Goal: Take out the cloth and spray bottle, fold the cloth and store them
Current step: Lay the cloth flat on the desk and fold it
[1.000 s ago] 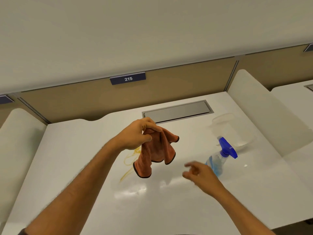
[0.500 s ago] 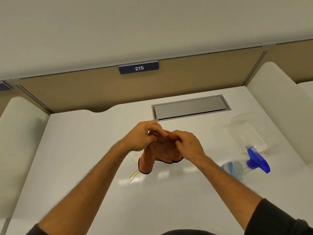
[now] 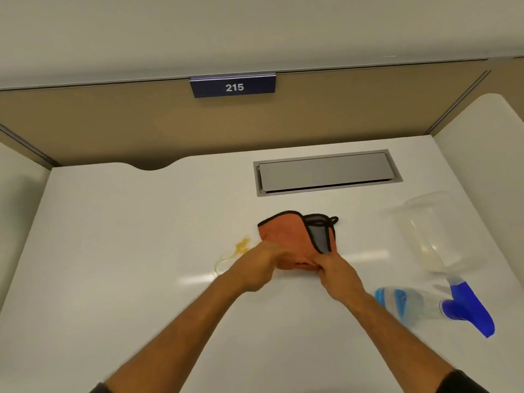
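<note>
In the head view, the cloth is now lying on the desk instead of hanging in the air as it was a moment ago, so folding is likely starting. The left hand and right hand are both pinching its near edge. The cloth is showing orange with black trim, one corner turning up grey. The bottle is lying on its side to the right, near the clear tub.

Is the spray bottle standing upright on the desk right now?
No, the spray bottle lies on its side on the desk, blue trigger head pointing right.
</note>
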Available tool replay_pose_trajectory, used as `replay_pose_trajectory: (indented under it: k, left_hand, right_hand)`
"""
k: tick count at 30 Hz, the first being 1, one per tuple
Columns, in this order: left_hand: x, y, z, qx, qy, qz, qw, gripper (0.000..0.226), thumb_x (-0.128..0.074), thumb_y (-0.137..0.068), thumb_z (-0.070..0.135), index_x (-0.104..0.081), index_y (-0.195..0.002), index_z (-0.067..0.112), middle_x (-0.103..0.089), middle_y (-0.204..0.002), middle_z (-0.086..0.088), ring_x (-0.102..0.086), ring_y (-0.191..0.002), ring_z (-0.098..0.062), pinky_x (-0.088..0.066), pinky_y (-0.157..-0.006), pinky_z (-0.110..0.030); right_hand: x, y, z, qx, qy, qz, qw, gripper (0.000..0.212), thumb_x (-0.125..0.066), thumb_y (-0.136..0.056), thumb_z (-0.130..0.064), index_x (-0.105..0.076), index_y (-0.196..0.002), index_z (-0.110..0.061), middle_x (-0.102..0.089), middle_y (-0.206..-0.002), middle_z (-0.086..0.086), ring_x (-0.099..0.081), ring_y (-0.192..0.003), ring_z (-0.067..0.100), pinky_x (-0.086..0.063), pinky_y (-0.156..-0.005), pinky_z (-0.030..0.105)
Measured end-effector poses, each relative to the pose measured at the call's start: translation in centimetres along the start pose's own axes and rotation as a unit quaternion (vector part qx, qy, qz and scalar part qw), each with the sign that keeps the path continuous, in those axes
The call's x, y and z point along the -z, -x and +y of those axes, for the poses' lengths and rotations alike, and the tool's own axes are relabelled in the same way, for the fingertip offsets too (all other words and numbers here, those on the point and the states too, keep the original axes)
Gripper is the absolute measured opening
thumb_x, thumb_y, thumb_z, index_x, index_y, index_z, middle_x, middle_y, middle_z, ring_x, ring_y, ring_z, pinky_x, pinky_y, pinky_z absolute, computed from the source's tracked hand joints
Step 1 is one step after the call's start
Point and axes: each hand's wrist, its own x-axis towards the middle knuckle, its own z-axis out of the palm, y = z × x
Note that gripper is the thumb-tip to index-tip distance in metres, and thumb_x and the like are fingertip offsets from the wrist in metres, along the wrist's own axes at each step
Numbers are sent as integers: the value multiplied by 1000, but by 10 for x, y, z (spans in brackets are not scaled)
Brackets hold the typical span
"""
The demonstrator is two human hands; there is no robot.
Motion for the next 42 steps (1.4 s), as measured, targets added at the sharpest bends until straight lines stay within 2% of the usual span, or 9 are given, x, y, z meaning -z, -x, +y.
replay_pose_trajectory:
  k: [2,7,10,13,17,23,28,33,42]
  left_hand:
    - [-12,17,-37,38,-29,-11,999,57,-55,-98,9,-40,-152,19,-42,-157,-2,-37,-145,-20,-25,-119,-25]
    - [0,76,-137,166,-74,112,977,83,-24,-96,69,-32,-156,12,-27,-164,-4,-19,-154,-25,-18,-122,-38]
    - [-3,107,-190,190,-114,113,969,93,-8,-92,75,-17,-160,12,-12,-168,-1,-7,-156,-23,-18,-124,-43]
    - [-21,116,-218,184,-182,109,960,79,-13,-98,64,-5,-161,17,2,-170,3,3,-156,-21,-16,-124,-46]
    - [-34,113,-231,171,-215,140,951,71,-24,-101,54,-3,-161,22,0,-171,5,1,-157,-18,-8,-123,-37]
    - [-37,113,-235,159,-214,157,951,70,-20,-102,55,-2,-161,22,0,-171,5,2,-157,-18,-7,-124,-37]
    - [-38,116,-238,141,-178,167,959,80,-10,-99,64,-3,-161,15,0,-170,-1,6,-156,-14,-2,-126,-36]
    - [-37,117,-236,146,-170,166,960,88,-13,-95,70,4,-160,13,7,-170,-3,10,-156,-15,1,-126,-38]
    - [-38,115,-232,168,-220,149,949,92,-22,-96,72,3,-160,11,9,-170,-5,9,-156,-20,-10,-125,-48]
  right_hand:
    - [-15,5,8,4,26,-83,996,30,-50,-97,-14,-65,-123,-18,-69,-117,8,-63,-104,27,-51,-89,34]
    - [-28,-11,-4,-19,-50,-1,999,58,-55,-94,-42,-38,-146,-23,-52,-143,6,-50,-129,28,-43,-101,35]
    - [-47,-36,-11,-8,15,-38,999,93,-50,-83,-70,1,-154,-37,-8,-166,-1,-6,-151,31,-11,-118,55]
    - [-79,-58,-5,-35,109,-68,991,101,-32,-76,-86,21,-149,-43,23,-164,-2,22,-148,36,10,-111,64]
    - [-105,-74,-8,-28,172,32,984,69,-2,-94,-66,-5,-156,-35,-6,-167,4,-4,-150,43,-9,-112,72]
    - [-135,-97,-78,11,105,79,991,55,-17,-100,-50,-21,-153,-38,-20,-164,-2,-13,-150,40,-13,-113,70]
    - [-198,-70,-168,118,151,45,980,70,-30,-91,-67,-19,-154,-37,-10,-166,6,-2,-149,46,1,-111,74]
    - [-204,-22,-144,162,175,20,971,87,-34,-79,-82,-15,-154,-42,-5,-167,1,0,-151,40,-6,-104,80]
    - [-118,-29,-12,-116,186,31,975,98,-24,-70,-93,-5,-153,-46,-5,-167,-1,-5,-150,40,-11,-104,81]
